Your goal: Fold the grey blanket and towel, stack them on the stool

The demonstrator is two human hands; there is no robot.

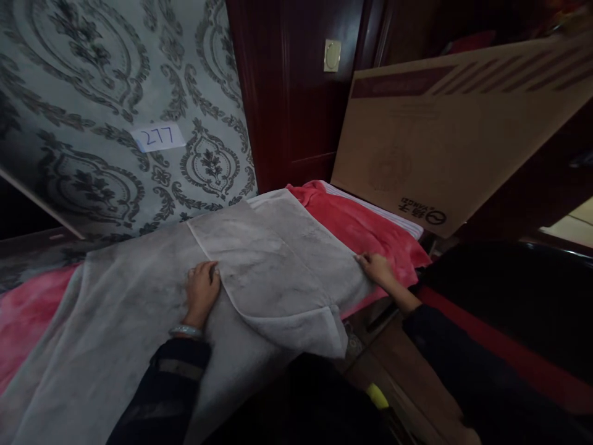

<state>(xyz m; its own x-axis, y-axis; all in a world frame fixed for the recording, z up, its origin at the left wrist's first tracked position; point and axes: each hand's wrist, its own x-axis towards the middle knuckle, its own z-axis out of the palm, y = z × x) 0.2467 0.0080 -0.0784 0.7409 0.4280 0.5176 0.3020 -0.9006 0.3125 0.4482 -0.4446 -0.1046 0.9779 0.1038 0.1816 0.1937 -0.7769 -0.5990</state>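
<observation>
A grey cloth (pixel 259 259) lies spread over a long surface, its right part folded back in a layer with a pale hem. My left hand (pixel 202 289) rests on the cloth beside the edge of that folded layer, thumb and fingers curled towards the hem. At the right edge of the grey cloth, my right hand (pixel 374 268) pinches the border between thumb and fingers. Red fabric (pixel 365 225) shows under and beyond the grey cloth on the right, and more pink-red fabric (pixel 32 315) shows at the far left.
A large cardboard box (pixel 426 136) stands behind the right end. Patterned wallpaper (pixel 115 80) carries a paper label (pixel 159 136) reading 277. Beside it is a dark red panel (pixel 301 93). A black rounded object (pixel 504 296) is at the right, and a yellow item (pixel 377 396) lies low down.
</observation>
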